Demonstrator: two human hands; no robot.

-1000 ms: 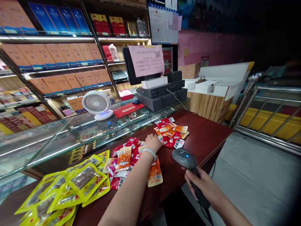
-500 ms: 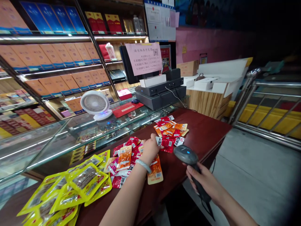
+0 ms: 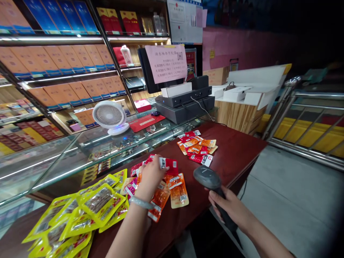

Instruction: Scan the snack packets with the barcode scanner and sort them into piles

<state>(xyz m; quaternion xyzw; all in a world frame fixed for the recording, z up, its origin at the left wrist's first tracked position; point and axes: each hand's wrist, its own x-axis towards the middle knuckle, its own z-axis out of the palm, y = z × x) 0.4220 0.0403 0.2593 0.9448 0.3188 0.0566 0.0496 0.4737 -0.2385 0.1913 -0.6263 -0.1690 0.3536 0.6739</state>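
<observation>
My left hand (image 3: 153, 174), with a pale bangle on the wrist, pinches a red snack packet (image 3: 172, 167) over the nearer mixed pile. Orange snack packets (image 3: 179, 196) lie just right of and below the hand; part of that pile is hidden under it. In my right hand (image 3: 228, 206) is a dark handheld barcode scanner (image 3: 208, 177), its head pointing left toward the packets. Farther back on the dark red table lies a second pile of red and orange packets (image 3: 197, 145). Large yellow-edged snack bags (image 3: 99, 202) overlap at the left.
A glass display counter (image 3: 77, 150) runs along the far side of the table (image 3: 236, 143), carrying a white fan (image 3: 110, 116), a red folder (image 3: 146, 123) and a dark cash drawer (image 3: 185, 107). A metal railing (image 3: 317, 129) stands at the right.
My left hand has moved left and toward me, carrying the red packet away from the farther pile to above the nearer one. The scanner has shifted slightly left; its blue light no longer shows.
</observation>
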